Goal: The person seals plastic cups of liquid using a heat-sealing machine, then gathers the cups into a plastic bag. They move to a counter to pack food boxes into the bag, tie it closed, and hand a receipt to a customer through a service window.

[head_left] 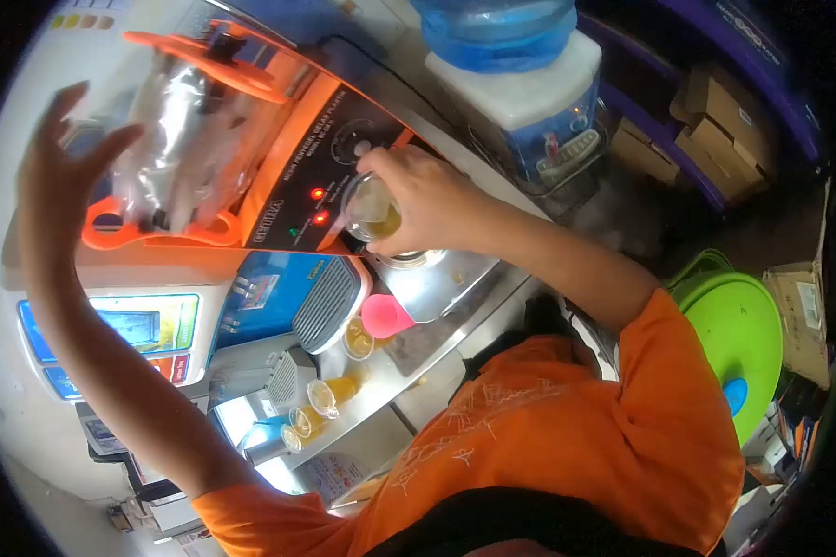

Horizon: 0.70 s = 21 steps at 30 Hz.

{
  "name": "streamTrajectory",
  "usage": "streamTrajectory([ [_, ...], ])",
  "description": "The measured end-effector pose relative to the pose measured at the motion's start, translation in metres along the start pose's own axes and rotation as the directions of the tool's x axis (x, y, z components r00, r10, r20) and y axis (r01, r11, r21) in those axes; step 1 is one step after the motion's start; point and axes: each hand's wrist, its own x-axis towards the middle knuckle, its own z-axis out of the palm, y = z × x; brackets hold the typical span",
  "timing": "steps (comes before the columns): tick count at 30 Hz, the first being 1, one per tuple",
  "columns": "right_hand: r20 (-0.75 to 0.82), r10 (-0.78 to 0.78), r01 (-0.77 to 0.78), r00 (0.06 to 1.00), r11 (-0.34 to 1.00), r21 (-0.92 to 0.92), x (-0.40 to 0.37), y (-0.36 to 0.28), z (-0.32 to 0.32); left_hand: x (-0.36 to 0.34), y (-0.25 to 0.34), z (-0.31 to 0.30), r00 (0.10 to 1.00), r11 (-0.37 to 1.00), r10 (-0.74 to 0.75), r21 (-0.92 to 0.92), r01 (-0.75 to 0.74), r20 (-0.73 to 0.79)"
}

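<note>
My right hand [427,200] grips a clear plastic cup [373,206] with yellowish liquid in it. The cup is in front of the black control panel [316,172] of an orange cup sealer [283,139], over a round metal opening [416,258]. Raised at the far left, my left hand [60,153] has its thumb and fingers apart and is empty. Its thumb points toward the roll of clear film [181,139] mounted on the sealer. Two red lights and a green one glow on the panel.
Several cups of yellow drink [333,395] stand along the metal counter, and a pink round item [385,317] lies near the sealer. A water dispenser [525,88] with a blue bottle is beyond it. At right are a green-lidded container [729,348] and cardboard boxes [720,135].
</note>
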Motion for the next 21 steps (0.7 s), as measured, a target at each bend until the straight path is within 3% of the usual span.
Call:
streamTrajectory([
  [2, 0.013, 0.000, 0.001, 1.000, 0.999, -0.041, -0.008, 0.020, 0.003, -0.032, 0.056, 0.012, 0.987, 0.998, 0.037, 0.052, -0.029, -0.154],
  [3, -0.013, -0.040, 0.039, 0.999, 0.998, -0.051, -0.006, 0.020, 0.009, -0.042, 0.070, 0.015, 0.991, 0.999, 0.003, -0.035, -0.008, -0.132],
  [5, -0.030, -0.060, 0.059, 0.998, 0.998, -0.035, -0.009, 0.026, 0.016, -0.062, 0.113, 0.049, 0.963, 0.970, 0.036, -0.222, -0.097, -0.266],
  [6, 0.009, -0.047, 0.048, 0.999, 0.997, -0.067, -0.010, 0.027, 0.018, -0.064, 0.122, 0.063, 0.960, 0.999, 0.017, 0.049, -0.004, -0.278],
  [7, 0.047, -0.035, 0.039, 0.998, 0.994, -0.099, -0.011, 0.028, 0.020, -0.060, 0.127, 0.075, 0.955, 0.944, 0.006, 0.316, 0.092, -0.297],
  [8, 0.049, -0.031, 0.035, 0.998, 0.995, -0.095, -0.012, 0.033, 0.024, -0.051, 0.123, 0.082, 0.923, 0.959, 0.017, 0.266, 0.093, -0.385],
  [9, 0.068, -0.022, 0.030, 0.997, 0.993, -0.116, -0.015, 0.040, 0.030, -0.046, 0.119, 0.082, 0.924, 0.961, 0.018, 0.263, 0.090, -0.382],
  [11, 0.093, -0.007, 0.019, 0.996, 0.991, -0.129, -0.020, 0.046, 0.036, -0.031, 0.112, 0.069, 0.981, 0.977, -0.155, 0.129, 0.170, -0.118],
  [12, 0.078, -0.011, 0.026, 0.997, 0.978, -0.205, -0.022, 0.047, 0.038, -0.025, 0.108, 0.058, 0.985, 0.986, -0.166, 0.035, 0.165, 0.040],
  [13, 0.063, -0.014, 0.031, 0.998, 0.960, -0.278, -0.024, 0.048, 0.040, -0.020, 0.095, 0.058, 0.985, 0.986, -0.163, 0.037, 0.161, 0.049],
  [15, 0.037, -0.029, 0.040, 0.999, 0.946, -0.323, -0.028, 0.051, 0.042, -0.010, 0.060, 0.062, 0.974, 0.919, 0.061, -0.393, 0.031, 0.220],
  [16, 0.011, -0.054, 0.054, 0.998, 0.925, -0.376, -0.029, 0.053, 0.042, -0.003, 0.056, 0.055, 0.973, 0.919, 0.067, -0.393, 0.026, 0.221],
  [18, 0.069, 0.014, 0.010, 0.998, 0.941, -0.339, -0.032, 0.055, 0.042, 0.011, 0.049, 0.043, 0.817, 0.699, 0.162, -0.649, 0.301, 0.554],
  [19, 0.135, 0.076, -0.031, 0.988, 0.952, -0.305, -0.034, 0.056, 0.043, 0.019, 0.014, 0.053, 0.813, 0.703, 0.172, -0.648, 0.294, 0.556],
  [21, 0.116, 0.071, -0.036, 0.991, 0.959, -0.281, -0.038, 0.061, 0.047, 0.041, -0.075, 0.080, 0.609, 0.640, 0.222, -0.585, 0.498, 0.761],
])
